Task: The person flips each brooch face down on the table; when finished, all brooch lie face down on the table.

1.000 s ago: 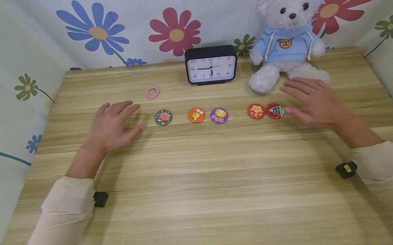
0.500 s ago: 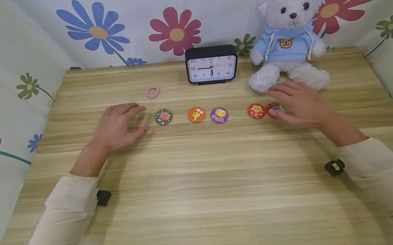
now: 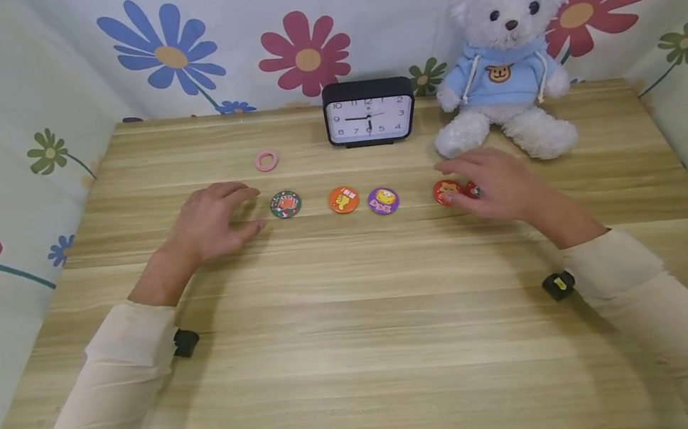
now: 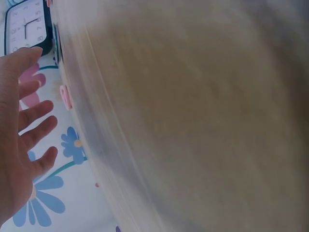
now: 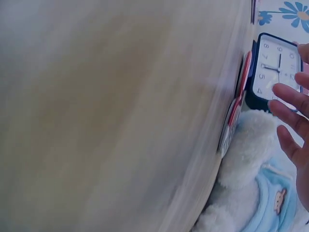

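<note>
Left hand point(image 3: 214, 222): fingers spread wide, just beside the round green badge with red-and-white print point(image 3: 286, 205) on the pale wood-grain desk point(image 3: 358, 327). Right hand point(image 3: 498, 185): thumb and fingers wide apart, partly hiding two round red badges point(image 3: 445, 190). Between the hands lie a round orange badge point(image 3: 343, 200) and, near it, a round purple badge point(image 3: 384, 200). Behind the green one: a pink ring point(image 3: 257, 162). At rear, a black-framed rectangular clock point(image 3: 369, 113) stands upright.

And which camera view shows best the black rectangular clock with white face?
Head view: the clock stands upright, whole and uncovered. Left wrist view: turned sideways, cut by the picture's edge. Right wrist view: also turned, partly covered by the right grip.
</note>
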`<state>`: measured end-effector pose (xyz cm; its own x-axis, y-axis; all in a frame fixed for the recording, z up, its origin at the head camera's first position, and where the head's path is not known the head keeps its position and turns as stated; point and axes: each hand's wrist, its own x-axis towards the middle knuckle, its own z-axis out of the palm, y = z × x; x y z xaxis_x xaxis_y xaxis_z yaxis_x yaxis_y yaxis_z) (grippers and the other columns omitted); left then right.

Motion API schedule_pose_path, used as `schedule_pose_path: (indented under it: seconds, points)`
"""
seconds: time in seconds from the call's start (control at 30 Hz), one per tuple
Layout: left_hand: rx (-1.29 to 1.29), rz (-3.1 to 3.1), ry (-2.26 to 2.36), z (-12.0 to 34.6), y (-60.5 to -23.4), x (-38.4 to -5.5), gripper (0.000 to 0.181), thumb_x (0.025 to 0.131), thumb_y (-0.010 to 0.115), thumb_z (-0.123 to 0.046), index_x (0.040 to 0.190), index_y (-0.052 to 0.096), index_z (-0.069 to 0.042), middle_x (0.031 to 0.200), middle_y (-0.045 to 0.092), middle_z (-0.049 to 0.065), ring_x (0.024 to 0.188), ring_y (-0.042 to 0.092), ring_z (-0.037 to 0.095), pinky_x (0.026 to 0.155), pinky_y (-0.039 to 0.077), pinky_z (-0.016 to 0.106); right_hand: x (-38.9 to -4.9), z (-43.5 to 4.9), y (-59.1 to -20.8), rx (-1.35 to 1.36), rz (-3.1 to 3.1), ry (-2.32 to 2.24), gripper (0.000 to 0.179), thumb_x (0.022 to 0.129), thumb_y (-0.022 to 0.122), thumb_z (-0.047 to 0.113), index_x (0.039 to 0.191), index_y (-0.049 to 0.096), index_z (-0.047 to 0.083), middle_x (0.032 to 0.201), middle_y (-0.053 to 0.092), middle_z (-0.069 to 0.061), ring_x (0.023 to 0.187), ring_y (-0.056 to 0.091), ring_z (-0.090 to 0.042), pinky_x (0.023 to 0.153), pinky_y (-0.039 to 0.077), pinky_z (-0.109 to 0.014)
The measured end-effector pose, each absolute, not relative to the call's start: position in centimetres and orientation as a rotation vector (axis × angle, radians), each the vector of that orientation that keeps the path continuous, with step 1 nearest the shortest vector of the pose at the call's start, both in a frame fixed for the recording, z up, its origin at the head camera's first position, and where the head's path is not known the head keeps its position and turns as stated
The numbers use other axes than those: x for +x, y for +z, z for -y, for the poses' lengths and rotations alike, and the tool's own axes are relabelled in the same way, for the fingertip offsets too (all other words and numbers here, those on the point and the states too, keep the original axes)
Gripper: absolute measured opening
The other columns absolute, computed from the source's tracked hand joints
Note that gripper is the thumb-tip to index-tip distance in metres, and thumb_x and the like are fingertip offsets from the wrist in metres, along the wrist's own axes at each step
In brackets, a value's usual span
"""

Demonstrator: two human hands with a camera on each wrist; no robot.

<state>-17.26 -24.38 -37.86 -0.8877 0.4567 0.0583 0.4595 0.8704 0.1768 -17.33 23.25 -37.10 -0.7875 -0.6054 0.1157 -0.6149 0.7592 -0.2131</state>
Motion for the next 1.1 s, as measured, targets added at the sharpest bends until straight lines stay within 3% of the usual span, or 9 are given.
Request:
schedule_pose_path:
  seconds: [0.17,0.27,0.5,0.67,0.9,1.1]
  points:
    - [-0.746,3.025,-0.314,24.3,-38.0,-17.5,0.054,0.09,0.072,-0.037,0.135,0.063,-0.008,0.14,0.063,0.018,0.132,0.057,0.04,0.109,0.044,0.057,-18.0,-22.2,-37.3,1.079,2.831,0.405,0.044,0.092,0.068,0.03,0.128,0.066,0.005,0.11,0.073,-0.017,0.097,0.068,-0.035,0.085,0.053,-0.052]
    - [-0.744,3.04,-0.328,24.0,-37.9,-17.6,0.054,0.09,0.071,-0.037,0.136,0.063,-0.008,0.141,0.062,0.019,0.132,0.057,0.041,0.11,0.044,0.057,-18.3,-21.6,-37.4,1.118,2.769,0.436,0.04,0.091,0.068,0.028,0.123,0.069,0.005,0.107,0.075,-0.015,0.092,0.069,-0.032,0.079,0.054,-0.05]
    - [-0.71,3.078,-0.424,23.5,-37.9,-17.8,0.054,0.091,0.071,-0.037,0.137,0.062,-0.01,0.14,0.063,0.018,0.132,0.057,0.04,0.11,0.044,0.056,-18.7,-19.8,-36.8,1.097,2.857,0.49,0.039,0.093,0.069,0.028,0.126,0.068,0.006,0.114,0.076,-0.012,0.097,0.07,-0.03,0.085,0.054,-0.048]
    - [-0.669,3.126,-0.472,23.3,-38.0,-18.1,0.055,0.09,0.071,-0.038,0.138,0.061,-0.011,0.139,0.063,0.017,0.133,0.056,0.039,0.111,0.044,0.057,-18.9,-18.4,-36.6,1.077,2.903,0.523,0.041,0.093,0.07,0.028,0.127,0.068,0.007,0.113,0.076,-0.01,0.092,0.069,-0.027,0.085,0.054,-0.046]
    - [-0.612,3.174,-0.549,23.1,-38.0,-18.4,0.057,0.09,0.07,-0.039,0.139,0.061,-0.012,0.135,0.067,0.013,0.126,0.061,0.033,0.108,0.045,0.057,-19.3,-16.5,-36.6,1.087,2.932,0.555,0.042,0.094,0.069,0.03,0.129,0.067,0.007,0.115,0.076,-0.01,0.113,0.069,-0.031,0.097,0.053,-0.048]
    - [-0.601,3.177,-0.618,23.0,-38.1,-18.8,0.057,0.088,0.073,-0.037,0.138,0.061,-0.013,0.129,0.07,0.011,0.117,0.064,0.031,0.1,0.049,0.054,-19.7,-14.9,-36.7,1.106,2.933,0.609,0.04,0.095,0.068,0.03,0.128,0.068,0.008,0.118,0.075,-0.01,0.115,0.068,-0.029,0.101,0.052,-0.047]
